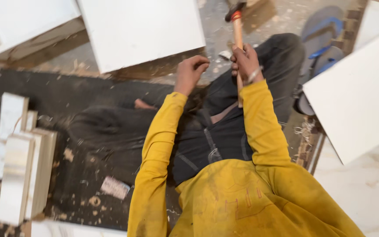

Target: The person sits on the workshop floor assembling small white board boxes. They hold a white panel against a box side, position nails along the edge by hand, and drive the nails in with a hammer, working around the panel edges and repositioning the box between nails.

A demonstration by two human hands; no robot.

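Observation:
I sit on the floor in a yellow long-sleeved top and dark trousers. My right hand [245, 61] grips the wooden handle of a hammer [237, 30]; the dark hammer head points up and away at the top of the view. My left hand [191, 70] is curled near the edge of a large white board [141, 30], fingers pinched together; whether it holds something small is too blurred to tell.
A stack of pale wooden pieces [20, 158] stands at the left on a dark mat [58, 96] strewn with shavings. Another white board [356, 96] lies at the right. Blue-strapped sandals [323, 44] lie beyond my knee. A small block [115, 187] lies on the mat.

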